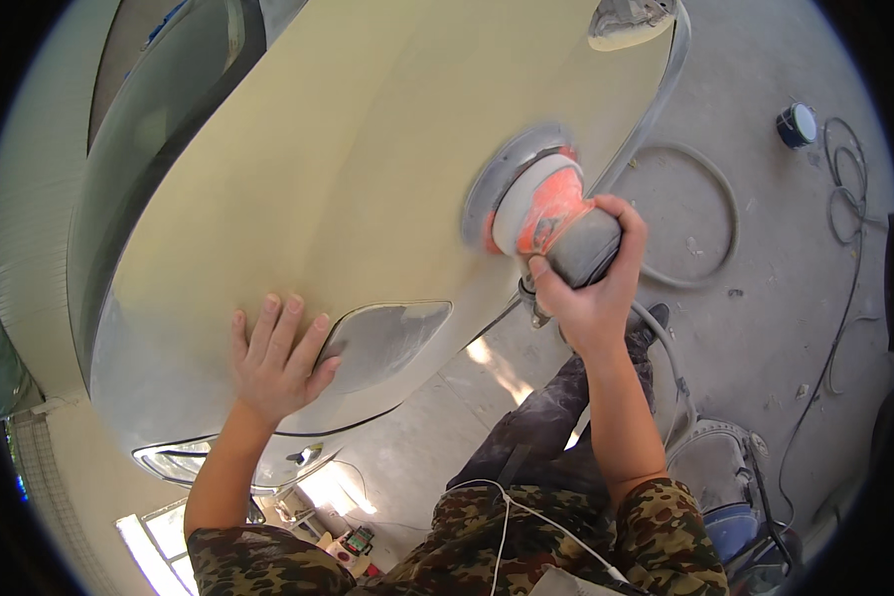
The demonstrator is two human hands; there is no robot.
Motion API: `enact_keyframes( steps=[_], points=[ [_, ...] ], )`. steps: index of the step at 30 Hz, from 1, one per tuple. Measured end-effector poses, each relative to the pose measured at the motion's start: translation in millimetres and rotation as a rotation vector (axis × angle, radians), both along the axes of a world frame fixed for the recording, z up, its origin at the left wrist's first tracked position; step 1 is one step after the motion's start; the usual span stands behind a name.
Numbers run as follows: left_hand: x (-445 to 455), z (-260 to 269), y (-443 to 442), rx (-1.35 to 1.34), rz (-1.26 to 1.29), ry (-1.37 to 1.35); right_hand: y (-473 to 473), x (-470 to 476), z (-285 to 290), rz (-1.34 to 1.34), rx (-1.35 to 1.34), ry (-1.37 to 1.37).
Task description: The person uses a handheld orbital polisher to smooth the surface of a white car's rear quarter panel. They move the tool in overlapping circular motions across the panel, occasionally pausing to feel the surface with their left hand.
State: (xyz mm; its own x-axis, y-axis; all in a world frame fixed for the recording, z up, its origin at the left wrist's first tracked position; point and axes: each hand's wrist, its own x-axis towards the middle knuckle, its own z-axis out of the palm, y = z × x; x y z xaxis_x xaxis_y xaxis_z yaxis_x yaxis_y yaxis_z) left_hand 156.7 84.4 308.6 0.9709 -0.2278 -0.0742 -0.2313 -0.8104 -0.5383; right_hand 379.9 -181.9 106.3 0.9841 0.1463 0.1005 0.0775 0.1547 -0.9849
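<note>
A broad, pale yellow vehicle body panel (298,171) stretches in front of me, fading to dusty grey at its lower left. My right hand (596,298) is wrapped around the grey rear body of a dusty orange-and-grey power sander (555,208). The round pad (484,179) of the sander is tilted and meets the panel near its right side; blur hides the exact contact. Fingers spread, my left hand (279,365) rests flat on the panel and holds nothing. Beside its thumb lies a grey, leaf-shaped inset (391,346). A lamp (179,456) sits below the left forearm.
A thick grey hose (730,223) loops over the dusty floor (760,328) and runs past my right arm. A dusty vacuum-like machine (715,469) stands at lower right. Farther off are a small dark tin (797,125) and a tangled cable (842,298). A white cord (503,514) crosses my shirt.
</note>
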Motion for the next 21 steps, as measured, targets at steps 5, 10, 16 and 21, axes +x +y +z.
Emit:
enact_keyframes(
  steps=[5,10,16,21],
  points=[
    [4.8,-16.6,-9.0,-0.016,-0.039,0.008,11.5,-41.6,0.8,-0.040,-0.085,-0.258],
    [9.7,-12.3,-10.3,-0.021,-0.057,0.018,3.6,-22.9,-7.7,-0.118,-0.172,0.047],
    [11.9,-11.2,-12.5,-0.010,-0.050,0.044,9.9,-40.7,0.5,-0.110,-0.146,-0.183],
    [11.9,-9.9,-12.5,-0.020,-0.036,0.048,18.4,-58.8,7.5,-0.147,-0.142,-0.248]
  ],
)
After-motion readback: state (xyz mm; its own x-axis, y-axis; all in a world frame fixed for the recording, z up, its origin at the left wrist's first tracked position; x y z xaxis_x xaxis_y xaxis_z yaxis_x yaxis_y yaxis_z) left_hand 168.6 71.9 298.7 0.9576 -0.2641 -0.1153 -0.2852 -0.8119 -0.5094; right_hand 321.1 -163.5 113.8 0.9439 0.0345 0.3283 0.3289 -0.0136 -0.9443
